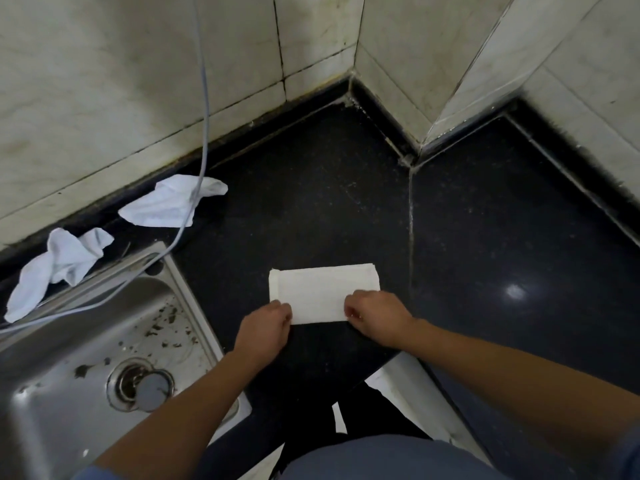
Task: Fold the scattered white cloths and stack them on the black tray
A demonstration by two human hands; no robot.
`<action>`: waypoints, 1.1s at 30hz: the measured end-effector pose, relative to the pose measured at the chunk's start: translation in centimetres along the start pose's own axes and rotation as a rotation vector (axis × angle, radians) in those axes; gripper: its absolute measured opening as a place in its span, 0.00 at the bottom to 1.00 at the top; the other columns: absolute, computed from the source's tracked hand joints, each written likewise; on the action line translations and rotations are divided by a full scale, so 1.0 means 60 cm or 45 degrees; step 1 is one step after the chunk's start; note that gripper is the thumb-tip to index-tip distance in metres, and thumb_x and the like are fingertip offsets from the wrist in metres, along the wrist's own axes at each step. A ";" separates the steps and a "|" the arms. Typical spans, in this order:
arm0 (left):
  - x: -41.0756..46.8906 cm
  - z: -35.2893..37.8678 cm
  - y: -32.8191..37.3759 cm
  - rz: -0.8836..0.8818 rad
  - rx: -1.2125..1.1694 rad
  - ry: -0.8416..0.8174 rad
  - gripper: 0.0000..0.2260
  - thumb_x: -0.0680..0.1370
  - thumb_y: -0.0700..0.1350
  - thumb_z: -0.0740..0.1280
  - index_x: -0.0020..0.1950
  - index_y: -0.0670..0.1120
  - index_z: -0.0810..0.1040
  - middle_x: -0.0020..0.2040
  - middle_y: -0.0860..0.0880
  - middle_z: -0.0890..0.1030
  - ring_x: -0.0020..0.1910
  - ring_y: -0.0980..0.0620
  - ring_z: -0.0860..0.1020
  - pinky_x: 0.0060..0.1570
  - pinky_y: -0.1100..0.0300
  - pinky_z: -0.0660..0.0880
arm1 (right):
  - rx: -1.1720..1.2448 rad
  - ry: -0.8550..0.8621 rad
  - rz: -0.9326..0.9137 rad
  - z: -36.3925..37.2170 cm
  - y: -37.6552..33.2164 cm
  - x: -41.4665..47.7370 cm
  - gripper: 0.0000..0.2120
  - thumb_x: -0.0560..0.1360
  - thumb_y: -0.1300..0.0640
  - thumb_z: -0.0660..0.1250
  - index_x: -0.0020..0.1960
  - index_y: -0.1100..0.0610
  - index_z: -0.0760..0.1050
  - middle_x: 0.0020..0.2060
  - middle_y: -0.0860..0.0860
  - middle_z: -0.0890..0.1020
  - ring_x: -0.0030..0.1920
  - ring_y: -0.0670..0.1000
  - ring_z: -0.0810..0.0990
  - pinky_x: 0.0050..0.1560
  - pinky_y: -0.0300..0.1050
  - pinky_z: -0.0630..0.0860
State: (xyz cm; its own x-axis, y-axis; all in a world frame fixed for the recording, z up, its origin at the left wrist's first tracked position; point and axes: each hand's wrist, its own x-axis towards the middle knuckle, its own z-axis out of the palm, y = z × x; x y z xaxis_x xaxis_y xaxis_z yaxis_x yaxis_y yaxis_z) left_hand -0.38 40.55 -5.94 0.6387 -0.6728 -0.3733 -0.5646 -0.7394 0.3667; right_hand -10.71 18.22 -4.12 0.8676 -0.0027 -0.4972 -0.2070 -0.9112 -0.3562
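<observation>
A white cloth (322,289) lies flat on the black countertop (485,237), folded into a neat rectangle. My left hand (265,329) pinches its near left corner and my right hand (379,317) pinches its near right corner. Two more white cloths lie crumpled at the back left: one (169,202) against the wall under a hanging hose, the other (55,265) behind the sink's rim. No black tray is in view.
A steel sink (86,358) with a drain plug and dirt specks fills the lower left. A grey hose (202,98) hangs down the tiled wall (104,81) and runs across the sink. The counter bends around a wall corner at the back right.
</observation>
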 end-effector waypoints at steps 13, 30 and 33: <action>-0.002 -0.009 -0.023 0.058 0.148 0.173 0.04 0.75 0.44 0.68 0.47 0.46 0.81 0.48 0.49 0.77 0.46 0.50 0.76 0.38 0.56 0.76 | 0.145 0.257 0.463 -0.017 0.077 -0.030 0.09 0.76 0.52 0.63 0.50 0.55 0.79 0.47 0.52 0.82 0.44 0.53 0.80 0.43 0.46 0.75; 0.011 -0.037 -0.021 -0.023 0.282 -0.030 0.20 0.77 0.47 0.64 0.70 0.51 0.69 0.74 0.51 0.64 0.70 0.49 0.63 0.68 0.52 0.61 | 1.682 0.216 0.884 -0.095 -0.007 0.021 0.06 0.71 0.69 0.69 0.43 0.60 0.75 0.44 0.57 0.81 0.41 0.52 0.81 0.36 0.45 0.80; -0.010 -0.049 -0.040 -0.122 0.181 0.050 0.18 0.77 0.46 0.65 0.67 0.51 0.72 0.68 0.51 0.71 0.66 0.51 0.67 0.64 0.55 0.64 | 1.545 0.216 0.747 -0.106 -0.057 0.041 0.08 0.70 0.68 0.71 0.41 0.59 0.74 0.39 0.56 0.80 0.35 0.50 0.80 0.29 0.40 0.78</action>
State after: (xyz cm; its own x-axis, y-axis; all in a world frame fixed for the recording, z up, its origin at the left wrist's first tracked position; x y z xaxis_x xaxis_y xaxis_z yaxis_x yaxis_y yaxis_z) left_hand 2.13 42.80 -4.12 0.7115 -0.5998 -0.3661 -0.5668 -0.7978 0.2056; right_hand -5.01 18.70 0.89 0.5409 -0.3922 -0.7440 -0.7501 0.1753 -0.6377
